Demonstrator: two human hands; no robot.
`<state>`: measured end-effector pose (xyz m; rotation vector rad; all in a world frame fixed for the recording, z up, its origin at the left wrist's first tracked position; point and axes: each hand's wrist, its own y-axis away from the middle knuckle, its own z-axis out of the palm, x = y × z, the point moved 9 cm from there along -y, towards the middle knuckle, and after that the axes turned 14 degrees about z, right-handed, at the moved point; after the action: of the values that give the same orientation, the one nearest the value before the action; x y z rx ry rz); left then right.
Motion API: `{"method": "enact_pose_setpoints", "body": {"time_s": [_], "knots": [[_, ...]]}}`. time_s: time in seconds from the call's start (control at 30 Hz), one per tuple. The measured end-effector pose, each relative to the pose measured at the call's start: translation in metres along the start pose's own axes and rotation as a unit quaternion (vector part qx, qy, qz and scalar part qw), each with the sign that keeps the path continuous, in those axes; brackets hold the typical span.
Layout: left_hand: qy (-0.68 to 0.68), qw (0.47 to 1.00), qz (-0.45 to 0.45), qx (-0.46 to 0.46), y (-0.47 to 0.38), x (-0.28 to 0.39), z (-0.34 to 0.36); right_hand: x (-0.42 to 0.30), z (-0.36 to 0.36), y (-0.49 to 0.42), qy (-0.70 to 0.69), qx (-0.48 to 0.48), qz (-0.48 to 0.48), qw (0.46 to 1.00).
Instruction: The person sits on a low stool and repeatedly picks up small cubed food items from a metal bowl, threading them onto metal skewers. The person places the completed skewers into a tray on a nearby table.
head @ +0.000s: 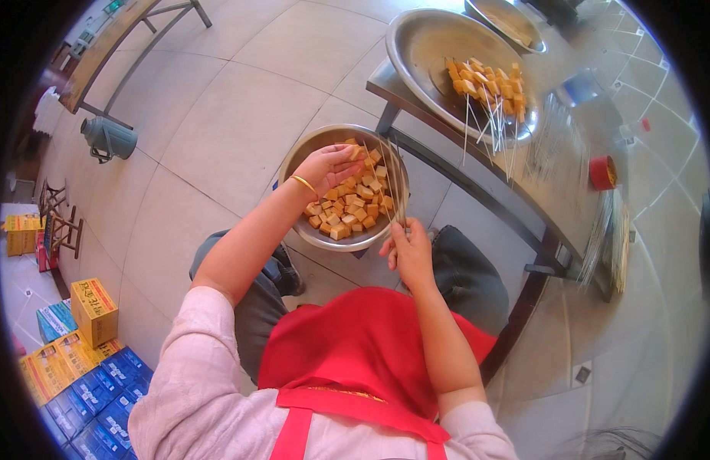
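Note:
In front of me a metal basin (288, 172) holds many orange-and-cream tofu-like cubes (349, 210). Over it, my left hand (332, 167) pinches one cube (357, 153) between thumb and fingers. At the basin's near right rim, my right hand (411, 247) grips a bunch of thin skewers (396, 190) that point up and away across the basin. Whether a skewer tip touches the pinched cube I cannot tell. On the metal bench at the right, a larger steel basin (418, 43) holds loaded skewers (490, 86), their bare ends over its near rim.
The metal bench (447, 123) carries loose skewers (553, 141), a red container (603, 172) and skewer bundles (610, 241). Another basin (475, 8) lies beyond. At left are a thermos jug (110, 138), a wooden table (102, 54), folding stools (67, 230) and stacked boxes (93, 385).

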<state>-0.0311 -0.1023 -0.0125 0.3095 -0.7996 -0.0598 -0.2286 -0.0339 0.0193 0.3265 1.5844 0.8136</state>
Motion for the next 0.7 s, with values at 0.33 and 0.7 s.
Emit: {"method": "enact_pose_setpoints", "body": {"time_s": [0.33, 0.7], "knots": [[0.101, 0.994, -0.001, 0.045, -0.0011, 0.0065, -0.0076, 0.0036, 0.0083, 0.0007, 0.031, -0.009, 0.001, 0.999], [-0.042, 0.998, 0.035, 0.008, -0.0022, 0.0073, -0.0074, -0.0028, 0.0038, 0.0036, 0.053, 0.006, -0.010, 0.999]]}}
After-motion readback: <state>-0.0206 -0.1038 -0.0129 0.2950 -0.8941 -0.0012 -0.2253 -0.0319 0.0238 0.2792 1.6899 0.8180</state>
